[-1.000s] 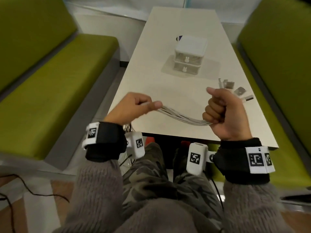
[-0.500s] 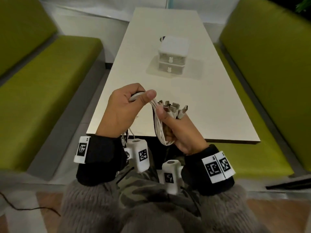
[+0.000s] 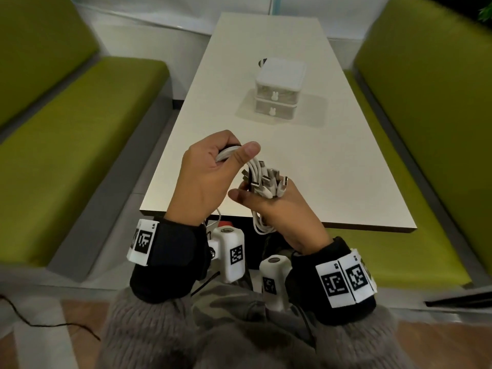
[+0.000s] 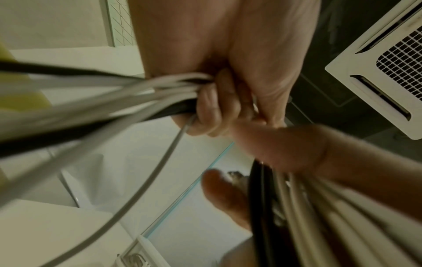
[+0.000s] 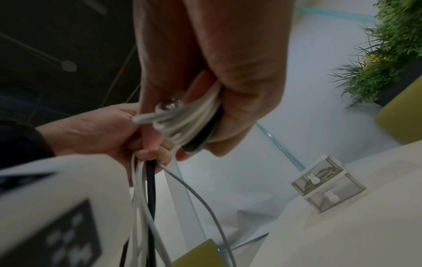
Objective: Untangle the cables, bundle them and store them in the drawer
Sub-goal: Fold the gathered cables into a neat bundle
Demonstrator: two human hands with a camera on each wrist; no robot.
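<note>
Overhead, table (image 3: 306, 161): long, cream, between green benches (image 3: 80, 134).
Drawer unit (image 3: 278, 97): far centre, closed.
Cables (image 3: 257, 174): near edge, left hand (image 3: 210, 177) and right hand (image 3: 277, 209) both gripping bundle.

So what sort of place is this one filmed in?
Probably a cafe or lounge booth, not a workshop: green benches flank a long white table, a ceiling air-conditioning cassette shows overhead, and greenery stands nearby. The hands and cables tell nothing of the place.

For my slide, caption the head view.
Both hands, left hand and right hand, fold the cables before the closed drawer unit.
</note>
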